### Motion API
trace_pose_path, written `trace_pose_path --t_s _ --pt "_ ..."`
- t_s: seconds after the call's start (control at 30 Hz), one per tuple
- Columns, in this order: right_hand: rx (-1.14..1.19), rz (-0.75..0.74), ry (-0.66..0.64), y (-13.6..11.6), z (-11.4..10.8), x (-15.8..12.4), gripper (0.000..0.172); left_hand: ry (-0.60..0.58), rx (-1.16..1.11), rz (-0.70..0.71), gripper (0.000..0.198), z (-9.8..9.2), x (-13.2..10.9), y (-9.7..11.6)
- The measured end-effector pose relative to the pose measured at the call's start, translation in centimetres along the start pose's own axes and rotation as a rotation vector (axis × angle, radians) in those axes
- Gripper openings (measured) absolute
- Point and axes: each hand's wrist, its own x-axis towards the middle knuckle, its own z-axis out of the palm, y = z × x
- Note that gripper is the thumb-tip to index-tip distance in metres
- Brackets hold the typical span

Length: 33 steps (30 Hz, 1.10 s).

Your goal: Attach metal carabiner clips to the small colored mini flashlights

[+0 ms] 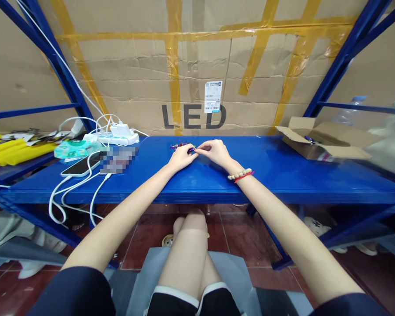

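Both my hands rest near the middle of the blue shelf top (pixel 270 171). My left hand (pixel 181 157) is curled, its fingertips pinching a small dark blue and purple object (pixel 191 150). My right hand (pixel 214 150) has its fingers bent and pinched onto the same small object from the right. Just behind the hands lie a few thin coloured pieces (pixel 179 145), red and purple; I cannot make out what they are. A bead bracelet and a red string (pixel 240 175) circle my right wrist.
A phone (pixel 80 166) with white cables (pixel 69 193) and a white power strip (pixel 118 136) with chargers sit at the left. Yellow items (pixel 13 151) lie further left. An open cardboard box (pixel 322 140) stands at the right. A cardboard wall marked LED closes off the back.
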Motion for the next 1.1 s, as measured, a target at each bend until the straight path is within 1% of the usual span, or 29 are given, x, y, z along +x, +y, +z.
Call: trace_pose_path --t_s 0.1,0.2,0.37,0.43,0.5,0.57,0.7,0.83,0.97,1.1 --pt "0.060 0.012 0.004 0.4 0.3 0.2 0.025 -0.009 0.007 0.013 0.020 -0.1 0.0 0.1" --pt "0.103 0.021 -0.006 0.6 0.4 0.3 0.028 0.007 0.032 -0.006 0.021 -0.1 -0.1 0.3" --pt "0.126 0.098 -0.087 0.6 0.6 0.4 0.033 0.024 0.059 -0.004 0.021 -0.2 0.0 0.3" --pt "0.126 0.081 -0.089 0.8 0.7 0.4 0.031 0.020 0.064 0.000 0.022 -0.3 0.0 0.3" --pt "0.120 0.036 -0.064 1.0 0.8 0.5 0.028 0.022 0.052 -0.003 0.021 -0.4 0.0 0.3" --pt "0.101 -0.007 -0.034 1.3 0.8 0.5 0.023 0.026 0.021 -0.001 0.016 -0.4 0.1 0.4" --pt "0.075 -0.054 0.083 1.5 0.6 0.6 0.017 0.025 0.002 0.040 0.008 -0.1 0.2 0.0" --pt "0.114 -0.092 0.191 1.5 0.5 0.6 0.017 0.035 0.084 0.057 0.014 0.4 0.5 -0.8" --pt "0.173 -0.111 0.232 1.2 0.6 0.6 0.015 -0.002 0.092 0.064 0.015 0.5 0.5 -1.1" --pt "0.245 -0.083 0.235 0.7 0.5 0.7 0.014 -0.031 0.045 0.074 0.013 0.3 0.4 -0.6"
